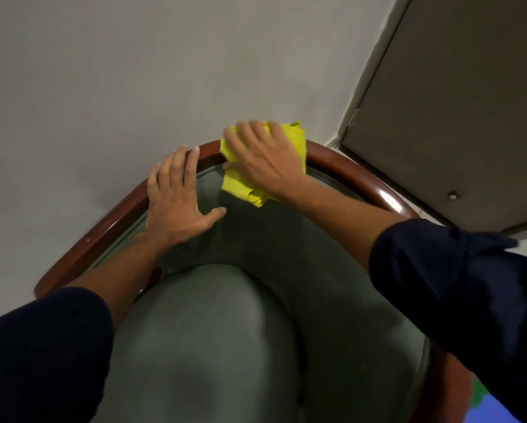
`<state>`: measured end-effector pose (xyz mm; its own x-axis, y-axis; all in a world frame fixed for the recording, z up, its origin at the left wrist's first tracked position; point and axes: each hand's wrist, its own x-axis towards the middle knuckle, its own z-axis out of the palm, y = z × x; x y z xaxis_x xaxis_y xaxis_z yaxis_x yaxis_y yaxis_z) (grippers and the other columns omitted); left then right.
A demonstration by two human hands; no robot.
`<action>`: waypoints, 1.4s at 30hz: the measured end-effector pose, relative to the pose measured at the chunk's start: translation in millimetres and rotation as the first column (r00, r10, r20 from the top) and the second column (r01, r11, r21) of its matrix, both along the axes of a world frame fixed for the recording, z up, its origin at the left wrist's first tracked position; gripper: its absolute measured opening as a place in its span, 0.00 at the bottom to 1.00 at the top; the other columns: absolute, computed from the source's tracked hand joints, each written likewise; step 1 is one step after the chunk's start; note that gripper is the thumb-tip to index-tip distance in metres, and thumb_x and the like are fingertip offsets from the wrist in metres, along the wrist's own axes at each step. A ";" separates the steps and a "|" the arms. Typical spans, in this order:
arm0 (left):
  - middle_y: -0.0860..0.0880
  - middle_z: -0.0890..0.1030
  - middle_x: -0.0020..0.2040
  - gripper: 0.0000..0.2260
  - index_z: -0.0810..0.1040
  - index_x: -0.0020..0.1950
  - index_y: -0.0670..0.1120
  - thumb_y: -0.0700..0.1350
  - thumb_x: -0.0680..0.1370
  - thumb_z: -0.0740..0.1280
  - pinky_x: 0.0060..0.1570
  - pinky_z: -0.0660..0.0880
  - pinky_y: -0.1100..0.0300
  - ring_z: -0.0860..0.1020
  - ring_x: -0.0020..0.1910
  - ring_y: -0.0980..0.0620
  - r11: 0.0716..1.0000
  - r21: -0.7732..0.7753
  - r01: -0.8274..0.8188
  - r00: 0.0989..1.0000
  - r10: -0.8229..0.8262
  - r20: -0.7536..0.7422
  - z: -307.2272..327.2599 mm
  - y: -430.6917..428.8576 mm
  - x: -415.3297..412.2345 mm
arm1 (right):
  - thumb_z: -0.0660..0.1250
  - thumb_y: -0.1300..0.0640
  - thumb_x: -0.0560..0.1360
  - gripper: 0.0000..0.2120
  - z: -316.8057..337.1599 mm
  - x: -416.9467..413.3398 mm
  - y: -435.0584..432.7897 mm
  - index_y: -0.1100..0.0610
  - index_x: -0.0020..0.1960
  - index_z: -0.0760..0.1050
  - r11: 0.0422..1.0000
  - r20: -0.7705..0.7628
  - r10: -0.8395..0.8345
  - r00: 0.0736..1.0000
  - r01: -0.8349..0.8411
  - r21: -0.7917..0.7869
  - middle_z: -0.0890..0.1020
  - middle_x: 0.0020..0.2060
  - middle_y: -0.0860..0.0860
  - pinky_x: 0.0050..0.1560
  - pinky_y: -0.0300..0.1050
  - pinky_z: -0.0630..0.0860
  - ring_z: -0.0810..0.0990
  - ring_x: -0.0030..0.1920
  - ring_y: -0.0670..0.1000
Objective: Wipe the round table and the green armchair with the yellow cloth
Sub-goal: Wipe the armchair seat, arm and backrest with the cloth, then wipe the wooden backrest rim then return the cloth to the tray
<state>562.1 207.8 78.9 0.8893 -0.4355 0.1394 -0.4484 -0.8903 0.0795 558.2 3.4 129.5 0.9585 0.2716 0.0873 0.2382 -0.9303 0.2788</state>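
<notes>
The green armchair [225, 331] fills the lower middle, its padded seat and backrest framed by a curved, glossy brown wooden rail [103, 230]. The yellow cloth [241, 184] lies folded over the top of the rail and the upper backrest. My right hand [265, 160] presses flat on the cloth, fingers wrapped over the rail's far side. My left hand [176, 196] rests spread on the rail and backrest just left of the cloth, holding nothing. The round table is out of view.
A plain pale wall [134, 71] stands directly behind the chair. At the right is a grey-brown door [454, 117] with its frame and a small floor stop [453, 196]. Dark sleeves cover both forearms.
</notes>
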 end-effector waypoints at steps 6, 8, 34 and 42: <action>0.38 0.55 0.81 0.51 0.47 0.81 0.44 0.72 0.68 0.60 0.74 0.54 0.35 0.56 0.79 0.36 0.998 -0.015 0.068 0.997 -0.069 -0.033 10.6 -21.6 -5.6 | 0.42 0.58 0.82 0.25 9.4 -54.6 -55.7 0.62 0.78 0.53 0.989 0.108 -0.125 0.986 0.116 0.091 0.59 0.77 0.64 0.70 0.64 0.62 0.62 0.75 0.64; 0.38 0.53 0.81 0.52 0.46 0.81 0.45 0.72 0.68 0.61 0.74 0.53 0.33 0.54 0.79 0.35 0.999 -0.005 0.039 0.996 -0.039 -0.075 3.2 -5.5 2.0 | 0.48 0.55 0.83 0.25 7.9 -73.3 -65.3 0.61 0.78 0.52 0.948 0.047 -0.289 0.956 0.279 0.153 0.60 0.76 0.65 0.63 0.63 0.67 0.65 0.72 0.65; 0.42 0.85 0.44 0.07 0.82 0.48 0.44 0.45 0.74 0.76 0.42 0.81 0.56 0.81 0.40 0.48 0.757 -0.507 -0.412 0.227 -0.453 -0.862 96.1 -164.3 -426.6 | 0.51 0.34 0.79 0.35 15.9 -537.6 -50.4 0.62 0.63 0.77 -0.949 -0.704 -0.283 0.652 -0.084 0.305 0.84 0.56 0.62 0.53 0.60 0.82 0.84 0.56 0.62; 0.51 0.86 0.46 0.06 0.79 0.52 0.51 0.50 0.78 0.71 0.37 0.80 0.62 0.84 0.39 0.56 0.887 -0.332 -0.322 -0.091 -0.378 -0.921 19.8 -212.7 -498.2 | 0.61 0.28 0.70 0.39 -95.0 -675.7 -82.4 0.57 0.68 0.76 -0.982 -0.783 -0.098 0.614 -0.187 -0.024 0.80 0.63 0.62 0.64 0.66 0.73 0.78 0.64 0.66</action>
<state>63.9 -4.8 98.7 0.1904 -0.6855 -0.7028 0.4022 -0.5985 0.6928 -117.5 -79.0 34.5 0.4711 -0.3462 -0.8113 0.1066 0.9354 -0.3372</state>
